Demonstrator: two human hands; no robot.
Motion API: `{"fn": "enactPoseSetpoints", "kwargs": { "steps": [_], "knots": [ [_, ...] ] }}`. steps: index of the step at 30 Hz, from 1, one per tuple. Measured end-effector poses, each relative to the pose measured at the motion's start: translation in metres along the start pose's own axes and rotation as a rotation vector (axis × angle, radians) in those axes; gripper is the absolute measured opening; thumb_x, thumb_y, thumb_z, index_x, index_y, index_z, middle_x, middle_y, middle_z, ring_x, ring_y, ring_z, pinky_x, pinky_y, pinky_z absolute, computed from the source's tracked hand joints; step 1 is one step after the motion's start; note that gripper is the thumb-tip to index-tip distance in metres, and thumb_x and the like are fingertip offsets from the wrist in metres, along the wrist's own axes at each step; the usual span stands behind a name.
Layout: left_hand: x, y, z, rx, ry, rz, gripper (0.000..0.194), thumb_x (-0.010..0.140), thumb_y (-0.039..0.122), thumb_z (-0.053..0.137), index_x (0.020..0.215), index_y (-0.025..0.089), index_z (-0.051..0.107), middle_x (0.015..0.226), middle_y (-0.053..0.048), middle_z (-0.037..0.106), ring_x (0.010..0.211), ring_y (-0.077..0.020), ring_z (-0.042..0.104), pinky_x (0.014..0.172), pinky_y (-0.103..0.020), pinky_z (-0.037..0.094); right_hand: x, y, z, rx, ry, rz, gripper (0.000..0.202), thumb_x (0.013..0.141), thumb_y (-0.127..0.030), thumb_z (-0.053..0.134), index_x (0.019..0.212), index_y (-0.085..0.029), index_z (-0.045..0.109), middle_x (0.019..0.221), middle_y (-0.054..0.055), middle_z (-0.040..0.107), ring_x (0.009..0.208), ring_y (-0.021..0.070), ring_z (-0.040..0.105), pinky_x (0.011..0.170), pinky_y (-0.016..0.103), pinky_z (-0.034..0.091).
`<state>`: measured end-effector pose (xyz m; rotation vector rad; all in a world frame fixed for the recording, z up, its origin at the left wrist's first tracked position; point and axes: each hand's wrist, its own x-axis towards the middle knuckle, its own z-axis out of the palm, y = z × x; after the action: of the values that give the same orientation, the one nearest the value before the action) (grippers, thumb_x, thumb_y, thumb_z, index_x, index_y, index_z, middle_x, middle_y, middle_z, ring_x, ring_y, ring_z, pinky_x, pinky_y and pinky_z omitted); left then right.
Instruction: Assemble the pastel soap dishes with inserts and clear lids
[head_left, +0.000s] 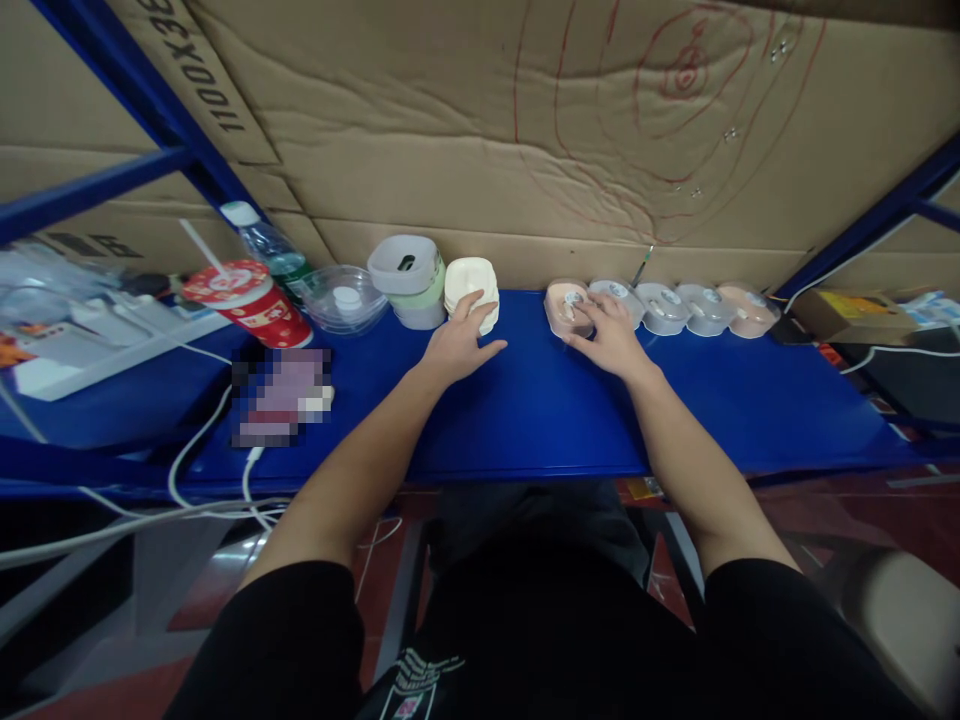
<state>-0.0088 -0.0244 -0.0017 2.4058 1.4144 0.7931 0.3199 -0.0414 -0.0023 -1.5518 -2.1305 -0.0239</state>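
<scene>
My left hand point(463, 348) reaches to a stack of cream rounded-square pieces point(471, 276). Its fingertips rest on the stack's front right part, and the thumb stretches out to the right, apart from it. My right hand point(613, 338) lies at a pinkish rounded container point(561, 312) with a clear lid, at the left end of a row. Its fingers are spread over the container's right side, with the thumb near the front edge. Left of the cream stack stands a pile of grey and green rounded containers point(416, 300).
More lidded containers point(664, 310) continue the row to the right. At left are a clear round bowl point(345, 312), a red paper cup point(262, 308) with a straw, a bottle point(274, 248), a blurred-out object point(285, 395) and white cables point(180, 455). Cardboard point(420, 120) backs the blue table point(540, 420).
</scene>
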Motion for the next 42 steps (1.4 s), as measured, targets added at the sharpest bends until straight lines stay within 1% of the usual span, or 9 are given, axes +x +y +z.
{"fn": "enactPoseSetpoints", "kwargs": {
  "steps": [11,18,23,26,28,30,36,39,42],
  "knots": [
    [0.012,-0.024,0.006,-0.151,0.24,-0.025,0.061,0.086,0.036,0.082,0.141,0.02,0.062,0.137,-0.014,0.061,0.087,-0.0178,0.069,0.108,-0.046,0.058,-0.001,-0.015,0.004,-0.008,-0.104,-0.047,0.069,0.094,-0.055,0.076,0.153,-0.022,0.064,0.171,0.019,0.048,0.161,0.0482,0.035,0.129,0.075,0.023],
    [0.007,-0.012,-0.013,-0.217,0.395,0.072,0.031,0.092,0.051,0.072,0.098,0.021,0.067,0.114,-0.007,0.068,0.071,-0.0135,0.058,0.078,-0.035,0.058,-0.005,-0.035,-0.007,0.27,0.001,-0.133,0.067,0.102,-0.063,0.061,0.156,-0.023,0.059,0.151,0.016,0.067,0.139,0.0385,0.062,0.118,0.061,0.05],
    [0.0,0.007,-0.016,-0.104,0.041,0.2,0.041,0.099,0.055,0.057,0.075,0.023,0.062,0.086,-0.005,0.069,0.081,-0.0201,0.064,0.08,-0.036,0.052,-0.007,-0.04,-0.006,0.371,-0.107,-0.048,0.062,0.103,-0.058,0.06,0.154,-0.022,0.059,0.114,0.01,0.081,0.091,0.0274,0.075,0.092,0.047,0.061],
    [-0.002,0.017,-0.006,0.009,-0.267,0.184,0.044,0.095,0.059,0.063,0.071,0.023,0.065,0.085,-0.005,0.071,0.081,-0.0216,0.066,0.075,-0.035,0.05,-0.008,-0.04,0.001,0.313,-0.242,-0.124,0.056,0.1,-0.053,0.067,0.143,-0.018,0.069,0.108,0.01,0.08,0.089,0.0253,0.073,0.088,0.041,0.058],
    [-0.002,0.019,-0.001,0.047,-0.335,0.188,0.043,0.094,0.059,0.065,0.071,0.023,0.066,0.085,-0.005,0.072,0.083,-0.0229,0.068,0.075,-0.035,0.05,-0.008,-0.04,0.007,0.27,-0.298,-0.182,0.054,0.098,-0.052,0.071,0.138,-0.016,0.073,0.11,0.011,0.077,0.093,0.0255,0.072,0.088,0.039,0.056],
    [0.0,0.015,-0.003,0.042,-0.201,0.171,0.037,0.096,0.056,0.066,0.077,0.023,0.07,0.092,-0.006,0.074,0.093,-0.0247,0.071,0.082,-0.036,0.052,-0.009,-0.042,0.01,0.248,-0.338,-0.227,0.052,0.098,-0.051,0.072,0.137,-0.017,0.074,0.11,0.011,0.076,0.095,0.025,0.071,0.087,0.038,0.054],
    [0.003,-0.018,-0.05,0.119,0.632,-0.176,0.04,0.089,0.051,0.082,0.115,0.021,0.075,0.146,-0.016,0.061,0.14,-0.0375,0.055,0.119,-0.053,0.042,-0.009,-0.045,0.011,0.278,-0.341,-0.253,0.037,0.106,-0.037,0.064,0.135,-0.016,0.075,0.102,0.01,0.079,0.085,0.0215,0.07,0.078,0.033,0.05],
    [0.003,-0.036,-0.066,0.133,0.715,-0.339,0.065,0.079,0.054,0.092,0.132,0.022,0.072,0.165,-0.017,0.046,0.154,-0.0427,0.039,0.127,-0.059,0.031,-0.008,-0.044,0.013,0.27,-0.322,-0.259,0.035,0.106,-0.034,0.064,0.133,-0.016,0.075,0.106,0.011,0.079,0.086,0.0218,0.071,0.079,0.034,0.05],
    [0.006,-0.05,-0.066,0.054,0.618,-0.452,0.064,0.079,0.05,0.092,0.134,0.027,0.07,0.163,-0.015,0.051,0.155,-0.043,0.04,0.128,-0.063,0.028,-0.008,-0.042,0.016,0.284,-0.335,-0.264,0.036,0.105,-0.034,0.064,0.133,-0.015,0.075,0.104,0.011,0.079,0.085,0.0222,0.071,0.079,0.035,0.051]
  ]
}}
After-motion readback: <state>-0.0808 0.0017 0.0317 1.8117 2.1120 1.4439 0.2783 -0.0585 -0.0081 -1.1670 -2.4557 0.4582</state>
